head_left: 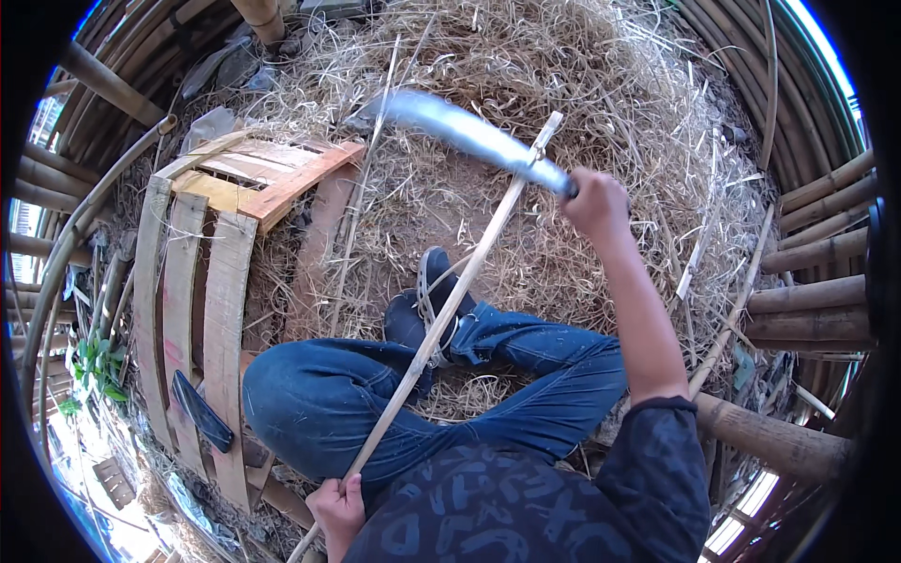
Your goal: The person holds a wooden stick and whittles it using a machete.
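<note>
My right hand is closed round the dark handle of a machete, whose long curved blade points up and to the left, smeared by motion. In the picture the blade crosses a long pale bamboo strip near its far end; I cannot tell whether they touch. Close to my body, my left hand grips the near part of the strip. From there it slants up and to the right over my crossed legs, passing my shoe. A small notch or knot shows close to its far tip.
On the left stands a wooden crate of rough slats, with a dark, shiny elongated object on it. Dry shavings cover the ground ahead. Bamboo poles wall in the right side, and a thick pole lies at my lower right.
</note>
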### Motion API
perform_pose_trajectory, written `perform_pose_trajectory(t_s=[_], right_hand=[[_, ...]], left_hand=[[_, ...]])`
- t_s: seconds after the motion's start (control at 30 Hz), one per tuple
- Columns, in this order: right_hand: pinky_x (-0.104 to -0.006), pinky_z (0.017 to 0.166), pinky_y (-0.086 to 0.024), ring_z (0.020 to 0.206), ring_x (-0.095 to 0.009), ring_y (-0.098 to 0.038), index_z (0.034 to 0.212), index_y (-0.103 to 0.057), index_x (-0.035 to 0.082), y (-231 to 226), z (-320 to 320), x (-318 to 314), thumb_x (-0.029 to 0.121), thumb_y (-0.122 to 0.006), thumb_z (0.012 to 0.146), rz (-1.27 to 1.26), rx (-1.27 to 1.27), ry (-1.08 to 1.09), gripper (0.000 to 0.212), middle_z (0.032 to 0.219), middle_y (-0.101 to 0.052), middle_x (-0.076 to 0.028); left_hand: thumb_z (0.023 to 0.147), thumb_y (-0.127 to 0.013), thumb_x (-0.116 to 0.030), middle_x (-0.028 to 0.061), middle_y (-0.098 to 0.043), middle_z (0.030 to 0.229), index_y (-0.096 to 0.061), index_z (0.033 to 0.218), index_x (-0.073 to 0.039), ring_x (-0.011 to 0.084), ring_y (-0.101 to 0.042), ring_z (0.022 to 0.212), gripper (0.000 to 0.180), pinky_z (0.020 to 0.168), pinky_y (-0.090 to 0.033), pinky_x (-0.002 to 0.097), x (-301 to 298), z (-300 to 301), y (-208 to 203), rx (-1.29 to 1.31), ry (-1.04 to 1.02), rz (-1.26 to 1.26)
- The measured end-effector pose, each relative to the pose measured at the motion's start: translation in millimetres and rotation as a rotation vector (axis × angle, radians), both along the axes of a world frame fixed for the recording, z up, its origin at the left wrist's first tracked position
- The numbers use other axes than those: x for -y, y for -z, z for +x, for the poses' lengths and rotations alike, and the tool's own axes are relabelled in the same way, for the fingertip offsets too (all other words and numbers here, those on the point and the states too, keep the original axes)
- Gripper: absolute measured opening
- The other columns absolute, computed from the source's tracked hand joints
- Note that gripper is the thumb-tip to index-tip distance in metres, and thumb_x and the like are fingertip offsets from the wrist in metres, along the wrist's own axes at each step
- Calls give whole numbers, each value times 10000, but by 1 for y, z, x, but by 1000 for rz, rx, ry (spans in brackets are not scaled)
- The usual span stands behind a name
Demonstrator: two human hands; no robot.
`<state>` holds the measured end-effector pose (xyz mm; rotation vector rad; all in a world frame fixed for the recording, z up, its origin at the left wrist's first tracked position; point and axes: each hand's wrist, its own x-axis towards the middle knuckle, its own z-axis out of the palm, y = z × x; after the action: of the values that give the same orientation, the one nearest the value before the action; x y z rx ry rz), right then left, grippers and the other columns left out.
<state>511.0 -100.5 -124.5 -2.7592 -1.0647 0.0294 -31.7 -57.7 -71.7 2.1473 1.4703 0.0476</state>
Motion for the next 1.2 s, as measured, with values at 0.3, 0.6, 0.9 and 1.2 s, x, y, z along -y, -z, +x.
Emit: perform_pose_trajectory(t_s=[0.3,0.6,0.9,1.2], right_hand=[[-412,659,-546,697,-305,-678,797,-653,28,0,-46,9,204,-663,755,25,-208,-45,181,738,-666,-176],[-417,628,-530,614,-330,-644,752,-646,29,7,-40,-2,187,-689,698,104,-194,-112,172,665,-638,-154],[-436,753,-539,780,-342,-678,812,-665,35,20,-14,-8,255,-670,768,-34,-153,110,224,808,-682,-186],[-415,713,-560,729,-329,-690,891,-701,37,28,39,6,234,-654,748,53,-234,338,248,764,-680,-201]], left_hand=[[834,-693,-333,181,-445,476,-453,537,-13,390,-492,438,497,430,-360,436,-3,10,-10,-34,71,58],[830,-694,-329,184,-440,476,-457,539,-6,402,-488,449,495,437,-355,439,-1,6,-6,-15,35,64],[821,-699,-304,197,-476,499,-490,559,0,403,-517,474,452,449,-379,438,0,10,-6,-29,13,63],[841,-677,-337,180,-461,489,-480,566,3,371,-495,445,481,438,-358,416,-2,8,-4,17,43,73]])
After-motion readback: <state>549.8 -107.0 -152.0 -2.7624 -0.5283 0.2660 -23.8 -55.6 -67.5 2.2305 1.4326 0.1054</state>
